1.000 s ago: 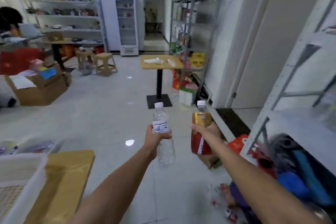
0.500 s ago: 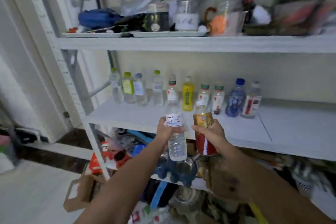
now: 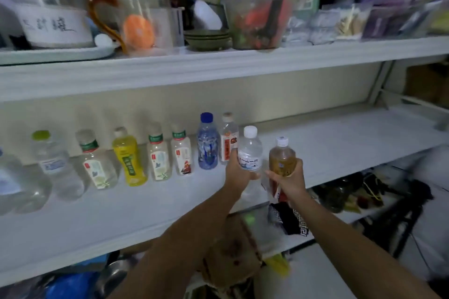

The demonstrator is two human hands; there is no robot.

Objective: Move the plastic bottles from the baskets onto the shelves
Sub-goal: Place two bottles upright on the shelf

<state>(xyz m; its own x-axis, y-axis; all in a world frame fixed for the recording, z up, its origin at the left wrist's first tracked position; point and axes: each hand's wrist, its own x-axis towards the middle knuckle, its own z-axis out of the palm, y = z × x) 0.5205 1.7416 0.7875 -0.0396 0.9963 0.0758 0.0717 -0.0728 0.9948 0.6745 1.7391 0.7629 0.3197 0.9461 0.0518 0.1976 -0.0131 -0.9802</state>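
Your left grip (image 3: pixel 239 172) is clamped round a clear water bottle (image 3: pixel 250 150) and your right grip (image 3: pixel 289 181) round a brown tea bottle (image 3: pixel 281 158), both upright over the middle shelf (image 3: pixel 340 143). Just beside, on the left, a red-labelled bottle (image 3: pixel 228 141) and a blue bottle (image 3: pixel 207 143) end the back row.

Light: dim, even, soft shadows | Blur: top shelf (image 3: pixel 218 65) right end smeared | Distortion: wide-angle bowing at frame edges
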